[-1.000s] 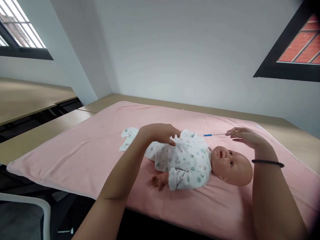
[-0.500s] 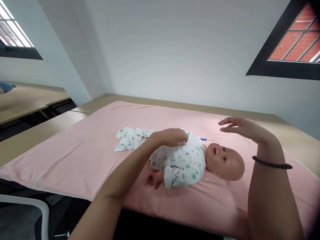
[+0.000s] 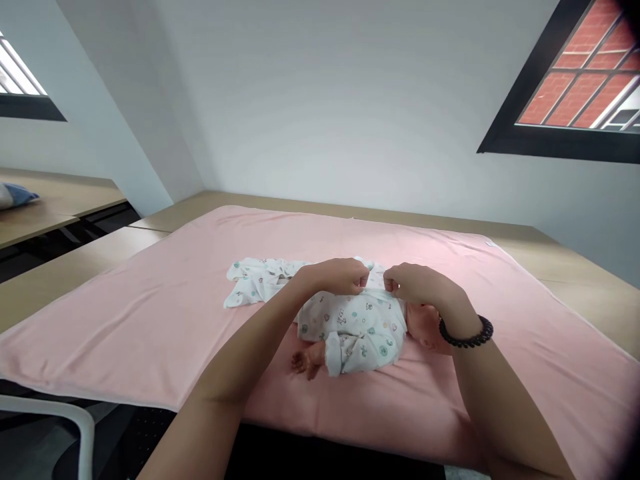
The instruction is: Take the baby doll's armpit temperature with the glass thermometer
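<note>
While the doll [image 3: 425, 327] lies on its back across the pink blanket [image 3: 165, 300], head towards the right and half hidden by the right hand [image 3: 417, 283], it's all happening up at the chest of the white printed shirt [image 3: 370, 313]! Left hand [image 3: 345, 275], knuckles up, fingers curled nearly closed above the shirt front; right hand just beside it, fingers bent down into a near pinch close to the collar. Has either got cloth between the fingertips? Can't tell from here, the knuckles hide it. That shirt looks thin, soft and light, likely to bunch, so its front edge seems the place to take hold, a small fold between thumb and finger. The doll itself looks firm and somewhat heavier, I'd judge, best steadied at the trunk rather than by that small arm [image 3: 315, 355] lying out on the blanket
</note>
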Demonstrator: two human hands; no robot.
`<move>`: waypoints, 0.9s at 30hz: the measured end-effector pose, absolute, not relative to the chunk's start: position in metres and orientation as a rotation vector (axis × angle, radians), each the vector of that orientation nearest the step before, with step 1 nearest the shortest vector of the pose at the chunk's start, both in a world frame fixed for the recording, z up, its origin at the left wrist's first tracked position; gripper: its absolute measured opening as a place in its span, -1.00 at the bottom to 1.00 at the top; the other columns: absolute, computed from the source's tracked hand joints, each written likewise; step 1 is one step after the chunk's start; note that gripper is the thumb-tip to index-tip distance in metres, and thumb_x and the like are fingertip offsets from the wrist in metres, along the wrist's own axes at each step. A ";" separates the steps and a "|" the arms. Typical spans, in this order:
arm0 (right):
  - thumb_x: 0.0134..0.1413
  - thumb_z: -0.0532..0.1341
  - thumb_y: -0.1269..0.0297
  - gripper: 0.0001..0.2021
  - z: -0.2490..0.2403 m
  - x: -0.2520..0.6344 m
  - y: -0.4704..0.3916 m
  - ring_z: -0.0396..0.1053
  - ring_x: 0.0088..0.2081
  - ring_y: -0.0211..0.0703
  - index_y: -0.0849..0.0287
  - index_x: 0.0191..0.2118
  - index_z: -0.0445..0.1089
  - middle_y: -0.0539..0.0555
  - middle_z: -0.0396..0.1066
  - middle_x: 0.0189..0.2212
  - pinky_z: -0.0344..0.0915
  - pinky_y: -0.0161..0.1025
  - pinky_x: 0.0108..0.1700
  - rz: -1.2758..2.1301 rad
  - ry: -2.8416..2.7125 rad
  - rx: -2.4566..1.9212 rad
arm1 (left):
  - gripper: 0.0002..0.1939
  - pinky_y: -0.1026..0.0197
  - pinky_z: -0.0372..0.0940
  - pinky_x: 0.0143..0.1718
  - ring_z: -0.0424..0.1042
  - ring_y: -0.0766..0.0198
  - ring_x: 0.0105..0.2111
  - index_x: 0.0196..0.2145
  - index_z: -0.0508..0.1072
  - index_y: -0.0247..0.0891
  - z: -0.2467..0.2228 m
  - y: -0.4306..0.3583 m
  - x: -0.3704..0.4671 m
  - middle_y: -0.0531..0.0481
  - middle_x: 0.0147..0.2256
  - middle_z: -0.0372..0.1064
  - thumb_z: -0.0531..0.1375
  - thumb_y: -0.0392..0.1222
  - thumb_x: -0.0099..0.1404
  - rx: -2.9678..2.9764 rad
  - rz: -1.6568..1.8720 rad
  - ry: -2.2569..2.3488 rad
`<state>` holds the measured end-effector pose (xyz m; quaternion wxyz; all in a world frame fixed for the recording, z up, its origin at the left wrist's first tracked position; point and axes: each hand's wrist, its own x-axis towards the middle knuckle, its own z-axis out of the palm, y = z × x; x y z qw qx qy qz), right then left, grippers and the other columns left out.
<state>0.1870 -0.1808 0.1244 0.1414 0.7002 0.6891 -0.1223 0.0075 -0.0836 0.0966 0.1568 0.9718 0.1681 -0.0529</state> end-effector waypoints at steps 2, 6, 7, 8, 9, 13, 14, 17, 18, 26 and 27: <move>0.06 0.17 0.50 -0.82 0.124 0.189 -0.179 0.21 -0.48 -0.28 0.15 -0.21 0.39 0.04 0.41 -0.33 0.07 -0.28 -0.42 -0.385 1.990 2.005 | -0.92 0.17 0.16 -0.32 0.33 0.21 -0.26 -0.28 0.38 -0.23 0.096 -0.083 0.008 -0.05 -0.21 0.42 0.09 -0.25 0.29 2.777 -0.158 0.477; 0.01 0.22 0.42 -0.90 0.119 0.191 -0.175 0.12 -0.53 -0.30 0.14 -0.35 0.27 -0.01 0.34 -0.43 0.03 -0.28 -0.46 -0.430 2.007 1.967 | -0.95 0.15 0.15 -0.35 0.31 0.21 -0.29 -0.30 0.35 -0.22 0.094 -0.083 0.009 -0.05 -0.23 0.42 0.10 -0.25 0.26 2.780 -0.177 0.487; 0.00 0.23 0.39 -0.88 0.117 0.192 -0.174 0.09 -0.53 -0.30 0.13 -0.37 0.23 -0.03 0.31 -0.46 0.02 -0.27 -0.48 -0.438 2.010 1.959 | -0.95 0.15 0.15 -0.35 0.31 0.21 -0.29 -0.31 0.35 -0.22 0.094 -0.083 0.009 -0.04 -0.23 0.41 0.10 -0.25 0.26 2.780 -0.181 0.490; -0.01 0.23 0.37 -0.85 0.116 0.193 -0.173 0.07 -0.54 -0.31 0.13 -0.39 0.19 -0.04 0.28 -0.48 0.01 -0.27 -0.49 -0.445 2.011 1.952 | -0.96 0.15 0.16 -0.34 0.31 0.21 -0.29 -0.31 0.35 -0.22 0.094 -0.083 0.009 -0.04 -0.23 0.41 0.10 -0.25 0.26 2.779 -0.185 0.493; -0.01 0.23 0.35 -0.83 0.114 0.193 -0.172 0.05 -0.55 -0.31 0.13 -0.41 0.16 -0.05 0.25 -0.49 0.00 -0.26 -0.49 -0.452 2.012 1.945 | -0.96 0.14 0.16 -0.34 0.31 0.21 -0.28 -0.31 0.34 -0.22 0.094 -0.083 0.009 -0.04 -0.23 0.41 0.10 -0.24 0.26 2.775 -0.193 0.498; 0.03 0.19 0.34 -0.79 0.112 0.193 -0.171 -0.04 -0.56 -0.33 0.13 -0.44 0.08 -0.07 0.11 -0.53 -0.03 -0.25 -0.49 -0.442 2.021 1.915 | -0.95 0.15 0.16 -0.33 0.33 0.19 -0.22 -0.31 0.34 -0.22 0.093 -0.083 0.010 -0.02 -0.23 0.40 0.11 -0.22 0.25 2.774 -0.233 0.524; 0.04 0.19 0.35 -0.78 0.112 0.192 -0.171 -0.06 -0.56 -0.33 0.14 -0.45 0.06 -0.07 0.08 -0.55 -0.05 -0.25 -0.49 -0.426 2.024 1.909 | -0.94 0.15 0.15 -0.33 0.33 0.19 -0.22 -0.31 0.34 -0.21 0.093 -0.083 0.010 -0.02 -0.24 0.40 0.12 -0.21 0.25 2.775 -0.237 0.529; 0.08 0.18 0.35 -0.75 0.110 0.187 -0.173 -0.07 -0.57 -0.34 0.15 -0.50 0.07 -0.07 0.03 -0.60 -0.09 -0.23 -0.47 -0.334 2.034 1.904 | -0.94 0.16 0.13 -0.35 0.32 0.20 -0.24 -0.30 0.33 -0.21 0.093 -0.083 0.010 -0.01 -0.24 0.40 0.12 -0.21 0.24 2.767 -0.222 0.537; 0.09 0.18 0.36 -0.74 0.110 0.185 -0.174 -0.06 -0.58 -0.34 0.15 -0.51 0.08 -0.07 0.03 -0.61 -0.10 -0.23 -0.46 -0.296 2.039 1.905 | -0.95 0.16 0.13 -0.36 0.32 0.21 -0.26 -0.31 0.33 -0.21 0.093 -0.083 0.009 -0.01 -0.24 0.40 0.11 -0.22 0.24 2.765 -0.209 0.539; 0.15 0.18 0.47 -0.88 0.100 0.171 -0.174 0.24 -0.49 -0.21 0.23 -0.40 0.38 0.07 0.24 -0.55 0.02 -0.24 -0.40 -0.066 2.034 1.905 | -0.96 0.17 0.08 -0.41 0.26 0.25 -0.36 -0.35 0.28 -0.20 0.093 -0.084 0.009 0.01 -0.32 0.36 0.11 -0.28 0.21 2.774 -0.126 0.530; 0.13 0.18 0.50 -0.90 0.100 0.170 -0.173 0.27 -0.47 -0.19 0.24 -0.38 0.40 0.09 0.27 -0.53 0.03 -0.25 -0.39 -0.048 2.033 1.903 | -0.95 0.17 0.07 -0.41 0.24 0.25 -0.37 -0.37 0.27 -0.20 0.093 -0.084 0.009 0.01 -0.33 0.35 0.11 -0.29 0.21 2.778 -0.130 0.536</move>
